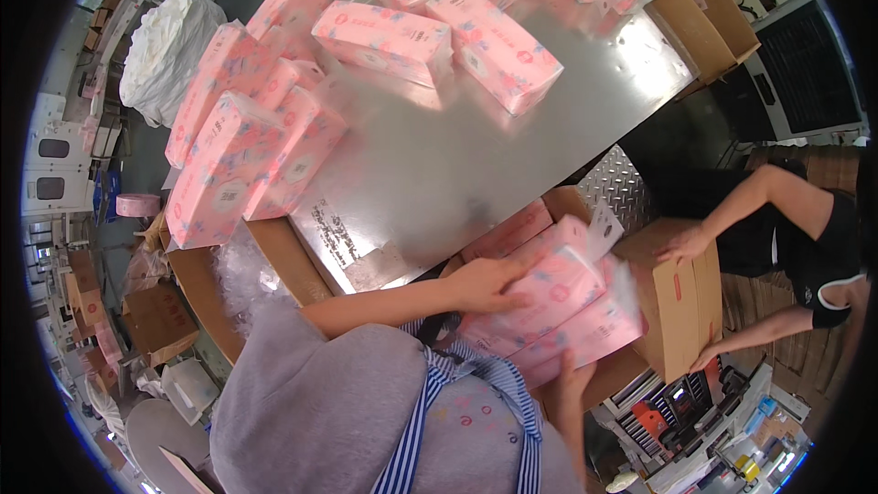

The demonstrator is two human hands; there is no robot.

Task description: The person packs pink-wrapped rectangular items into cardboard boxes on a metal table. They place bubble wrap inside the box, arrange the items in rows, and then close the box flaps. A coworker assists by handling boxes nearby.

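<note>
My left hand and my right hand press from opposite sides on a stack of pink floral tissue packs. The packs sit side by side in clear film, and a loose film end sticks up from one of them. They are at an open cardboard box beside the metal table; how deep they sit in it is hidden. Another pink tissue pack lies inside the box, near the table edge. My left forearm crosses in front of the table corner.
More tissue packs lie on the metal table, several leaning together at its left. A co-worker's hands hold a cardboard carton close by on the right. An open carton with plastic film stands at left.
</note>
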